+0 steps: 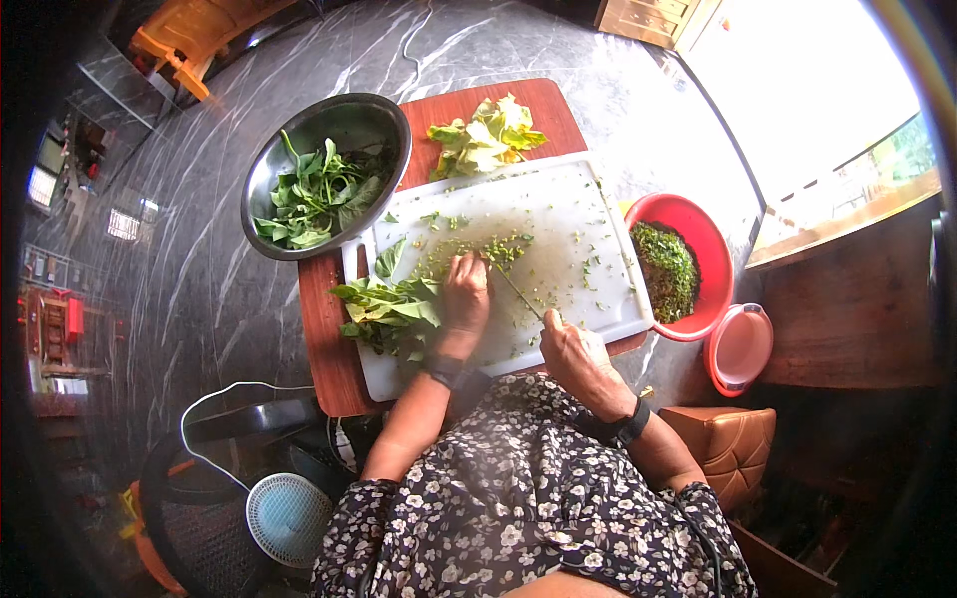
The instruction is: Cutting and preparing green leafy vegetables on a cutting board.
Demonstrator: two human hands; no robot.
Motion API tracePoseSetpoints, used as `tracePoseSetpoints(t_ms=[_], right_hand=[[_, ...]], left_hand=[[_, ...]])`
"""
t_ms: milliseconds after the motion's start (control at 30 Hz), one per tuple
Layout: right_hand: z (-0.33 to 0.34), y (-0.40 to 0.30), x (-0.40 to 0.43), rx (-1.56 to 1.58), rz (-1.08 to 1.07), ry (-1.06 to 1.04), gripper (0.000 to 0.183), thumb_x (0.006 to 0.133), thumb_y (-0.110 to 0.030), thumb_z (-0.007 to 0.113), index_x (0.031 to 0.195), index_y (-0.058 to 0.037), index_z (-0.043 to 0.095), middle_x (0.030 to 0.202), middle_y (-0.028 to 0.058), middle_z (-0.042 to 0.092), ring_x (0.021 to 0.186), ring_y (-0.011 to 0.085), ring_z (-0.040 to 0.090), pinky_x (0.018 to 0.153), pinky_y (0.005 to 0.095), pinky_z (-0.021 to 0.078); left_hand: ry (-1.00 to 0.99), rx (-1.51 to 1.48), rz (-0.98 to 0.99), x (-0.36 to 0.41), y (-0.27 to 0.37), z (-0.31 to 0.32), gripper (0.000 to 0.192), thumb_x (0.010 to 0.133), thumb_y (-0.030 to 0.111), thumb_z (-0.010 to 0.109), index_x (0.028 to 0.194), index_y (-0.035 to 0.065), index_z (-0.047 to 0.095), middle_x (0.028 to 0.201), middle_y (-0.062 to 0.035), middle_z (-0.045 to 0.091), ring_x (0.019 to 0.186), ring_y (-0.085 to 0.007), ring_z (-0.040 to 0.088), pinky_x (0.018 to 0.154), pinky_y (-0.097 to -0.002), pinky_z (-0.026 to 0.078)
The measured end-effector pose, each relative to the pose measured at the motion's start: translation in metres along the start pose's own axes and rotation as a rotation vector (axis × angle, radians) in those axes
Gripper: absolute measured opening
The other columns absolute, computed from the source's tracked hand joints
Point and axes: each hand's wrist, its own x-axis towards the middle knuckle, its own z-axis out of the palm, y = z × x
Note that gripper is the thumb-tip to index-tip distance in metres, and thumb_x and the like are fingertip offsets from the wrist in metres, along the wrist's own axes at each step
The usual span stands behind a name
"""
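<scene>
My left hand (467, 299) presses a bunch of leafy greens (396, 306) onto a white plastic cutting board (561, 314), with its fingers curled over the cut end. The leaves spread out left of the hand. In my right hand (576, 351) is the handle of a knife, mostly hidden by the fingers. Its thin blade (517, 290) appears nearly edge-on, and the tip reaches close to my left fingertips. Finely chopped green bits (507, 249) lie just beyond the left hand, and more scraps are scattered over the board.
The board rests on a reddish-brown table (419, 119). A metal bowl (250, 187) of leafy greens stands at the far left, beside a pile of yellowish leaves (486, 138). A red basin (718, 261) with chopped greens and a smaller pink tub (740, 347) are at right.
</scene>
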Motion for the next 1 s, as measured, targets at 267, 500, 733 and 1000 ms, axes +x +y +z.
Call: tracePoseSetpoints(t_ms=[267,500,733,1000], right_hand=[[0.001,-0.003,0.002,-0.01,0.002,-0.025,0.009,0.083,-0.005,0.049,0.086,0.0006,0.043,0.06,0.0195,0.058,0.056,0.0363,0.061,0.05,0.0451,0.0481],[-0.006,-0.019,0.031,-0.071,-0.039,-0.038,0.008,0.079,-0.002,0.051,0.084,0.0023,0.046,0.064,0.021,0.061,0.062,0.0348,0.065,0.055,0.0421,0.0522],[0.006,-0.021,0.059,-0.036,-0.043,0.051,0.008,0.08,-0.002,0.05,0.085,0.0025,0.046,0.065,0.0224,0.061,0.062,0.0354,0.065,0.055,0.0431,0.0518],[-0.003,0.002,0.016,0.055,0.066,-0.072,0.013,0.083,-0.006,0.051,0.088,0.0037,0.044,0.06,0.0229,0.059,0.061,0.0389,0.063,0.054,0.0468,0.0498]], left_hand=[[0.004,0.049,0.008,-0.001,-0.003,0.005,0.011,0.076,-0.002,0.048,0.082,-0.0032,0.056,0.092,-0.0172,0.061,0.088,-0.0317,0.056,0.076,-0.0391,0.048],[-0.014,-0.006,0.019,0.001,-0.002,0.0,0.005,0.071,-0.005,0.046,0.072,0.0,0.048,0.072,-0.0157,0.052,0.077,-0.0335,0.052,0.069,-0.0415,0.045],[0.021,-0.033,-0.002,0.0,-0.005,0.004,0.013,0.067,-0.008,0.046,0.077,-0.0005,0.051,0.075,-0.0158,0.054,0.076,-0.0353,0.052,0.07,-0.0426,0.044],[0.131,-0.007,-0.004,-0.004,-0.003,0.003,0.02,0.065,-0.013,0.048,0.08,0.0,0.054,0.097,-0.0158,0.059,0.089,-0.0333,0.054,0.078,-0.0408,0.046]])
